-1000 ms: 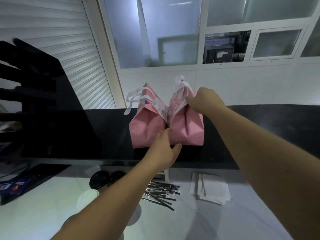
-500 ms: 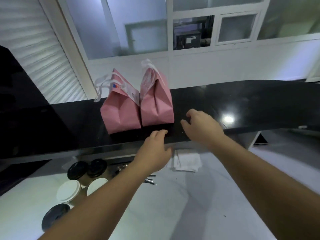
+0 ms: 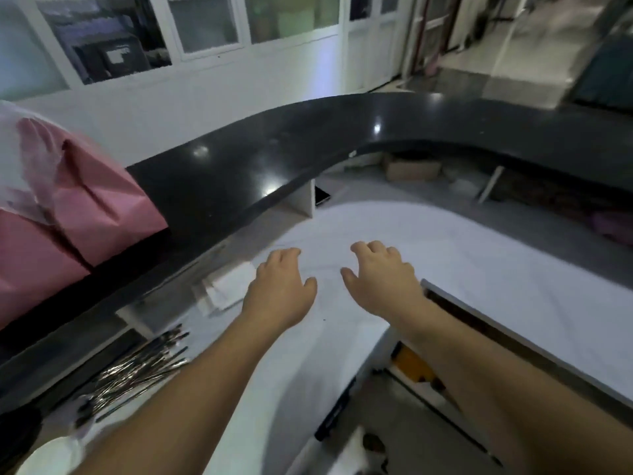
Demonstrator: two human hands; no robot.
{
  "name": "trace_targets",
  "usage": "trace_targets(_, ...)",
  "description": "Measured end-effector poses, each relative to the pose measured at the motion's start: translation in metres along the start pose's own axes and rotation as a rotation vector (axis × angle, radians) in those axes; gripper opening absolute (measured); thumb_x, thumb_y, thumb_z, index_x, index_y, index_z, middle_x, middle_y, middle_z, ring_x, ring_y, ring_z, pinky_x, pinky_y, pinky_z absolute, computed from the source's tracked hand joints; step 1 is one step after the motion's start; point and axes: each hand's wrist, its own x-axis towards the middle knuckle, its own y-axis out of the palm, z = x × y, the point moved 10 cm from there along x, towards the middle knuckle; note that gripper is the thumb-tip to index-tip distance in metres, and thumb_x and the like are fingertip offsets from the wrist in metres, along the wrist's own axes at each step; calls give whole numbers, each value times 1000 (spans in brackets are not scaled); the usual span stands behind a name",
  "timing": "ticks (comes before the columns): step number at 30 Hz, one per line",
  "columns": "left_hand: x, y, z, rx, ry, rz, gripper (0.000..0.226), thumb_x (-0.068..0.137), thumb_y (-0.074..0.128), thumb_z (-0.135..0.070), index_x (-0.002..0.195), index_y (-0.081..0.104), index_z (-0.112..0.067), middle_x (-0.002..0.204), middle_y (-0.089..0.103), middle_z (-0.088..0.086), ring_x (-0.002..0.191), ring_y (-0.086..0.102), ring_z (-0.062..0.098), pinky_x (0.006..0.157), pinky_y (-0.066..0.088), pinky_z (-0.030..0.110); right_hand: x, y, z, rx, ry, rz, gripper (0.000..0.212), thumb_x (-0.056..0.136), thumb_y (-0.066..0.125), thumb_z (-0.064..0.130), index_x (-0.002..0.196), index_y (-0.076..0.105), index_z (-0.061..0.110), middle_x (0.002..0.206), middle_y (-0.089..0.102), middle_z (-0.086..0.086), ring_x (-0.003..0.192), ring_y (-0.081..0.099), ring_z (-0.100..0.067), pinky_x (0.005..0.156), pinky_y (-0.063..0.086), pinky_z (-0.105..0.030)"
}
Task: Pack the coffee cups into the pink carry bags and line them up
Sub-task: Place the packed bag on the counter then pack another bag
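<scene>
While both arms reach forward over the white lower worktop (image 3: 479, 269), neither hand grips anything. The left hand (image 3: 279, 289) hangs palm down with its fingers loosely curled and its thumb spread to the right, empty. The right hand (image 3: 382, 274) hangs just beside it, also palm down, fingers bent and slightly spread, empty as well. The two hands are near each other but apart, thumbs pointing toward one another across a small gap.

At the far left, two pink paper carry bags (image 3: 78, 214) stand touching side by side on the raised glossy black counter (image 3: 274, 145), which curves away to the far right. Their tops are cut off by the frame edge and blurred, so whether they are closed cannot be told.

Below the black counter, left of the left hand, a small stack of white paper napkins (image 3: 227, 286) lies on the worktop. Nearer and further left lies a loose heap of thin dark wrapped straws (image 3: 137, 368). In the near left corner a pale rounded shape, possibly a white cup lid (image 3: 51, 455), shows through heavy blur.

Under the right forearm, an open drawer (image 3: 428, 371) shows dark and yellow contents.
</scene>
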Motion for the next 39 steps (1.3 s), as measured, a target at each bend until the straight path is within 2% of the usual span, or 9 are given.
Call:
trace_targets(3, -8, 35, -56, 15, 126, 73, 65, 100, 55, -45, 158, 34, -23, 161, 34, 2, 142, 41, 30, 112, 43, 48, -40, -11, -68, -18, 127, -26, 46, 100, 43, 53, 136, 47, 25, 134, 53, -3, 119, 49, -30, 91, 48, -50)
trace_targets(11, -55, 117, -238, 42, 451, 183, 66, 98, 56, -44, 157, 35, -23, 159, 38, 2, 137, 44, 29, 105, 45, 44, -150, -61, -243, 8, 465, -133, 47, 99, 46, 52, 139, 45, 28, 138, 50, -1, 123, 45, -28, 93, 48, -50)
trace_targets(22, -194, 245, -522, 73, 803, 314, 67, 100, 55, -45, 159, 32, -22, 163, 35, 3, 143, 41, 28, 110, 43, 47, -358, -161, -508, -1, 833, -296, 51, 98, 47, 52, 142, 47, 24, 136, 55, -4, 119, 50, -29, 91, 46, -47)
trace_targets(30, -277, 327, -678, 72, 972, 423, 65, 101, 54, -45, 159, 33, -23, 162, 35, -1, 141, 42, 27, 103, 47, 43, -472, -229, -647, 26, 1018, -427, 50, 100, 53, 44, 140, 50, 14, 134, 54, -13, 119, 47, -36, 97, 45, -47)
trace_targets(33, -289, 356, -724, 80, 1006, 462, 65, 101, 53, -46, 159, 33, -24, 162, 35, -2, 139, 44, 26, 99, 51, 44, -491, -245, -689, 32, 1057, -463, 44, 100, 53, 39, 133, 52, 10, 128, 56, -15, 115, 49, -38, 94, 45, -47)
trace_targets(39, -290, 420, -817, 60, 1041, 552, 66, 99, 55, -49, 157, 36, -25, 161, 37, 0, 130, 54, 28, 94, 58, 48, -493, -265, -782, 68, 1147, -455, 44, 102, 51, 35, 137, 50, 10, 132, 55, -17, 120, 50, -41, 96, 44, -48)
